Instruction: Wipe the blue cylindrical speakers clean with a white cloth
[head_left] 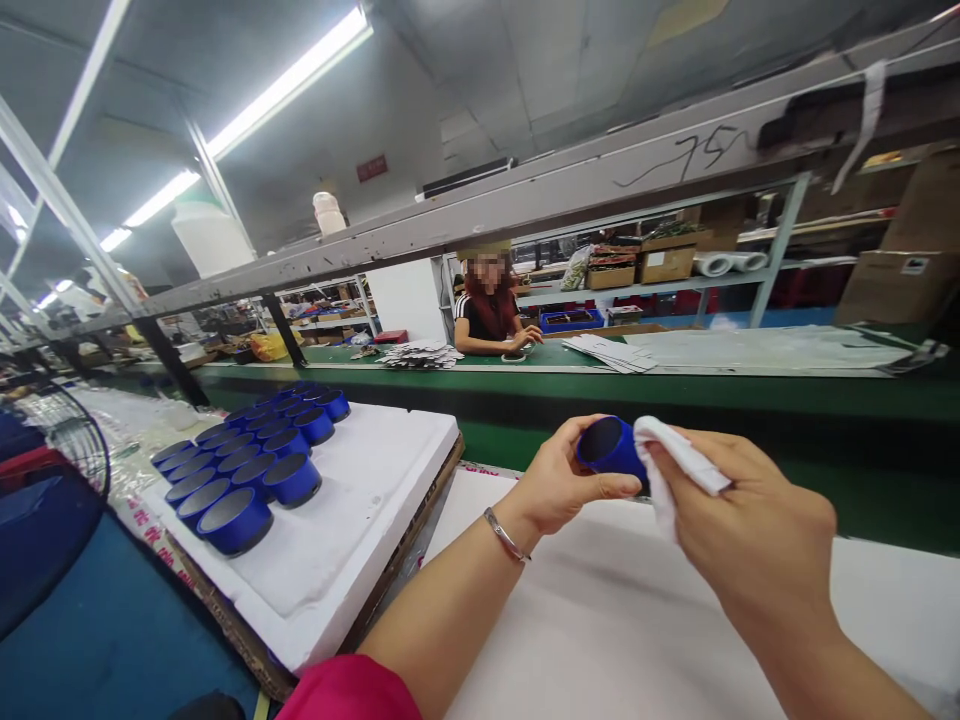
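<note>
A blue cylinder with a dark round end face, like a small speaker (606, 446), is gripped in my left hand (559, 478), fingers behind it and thumb along its lower side. My right hand (750, 520) pinches a folded white cloth (682, 455) and presses it against the cylinder's right end. Both hands are above a white work surface (600, 620). To the left, several matching blue cylinders (236, 520) stand in rows on a white foam board (360, 500), their dark round faces upward.
Beyond the work surface runs a green conveyor belt (517, 400). A co-worker (491, 310) sits across it, near stacked white sheets (420, 355). An overhead shelf beam (570, 195) crosses the view and carries a white bottle (328, 213). Cardboard boxes (667, 262) fill shelves behind.
</note>
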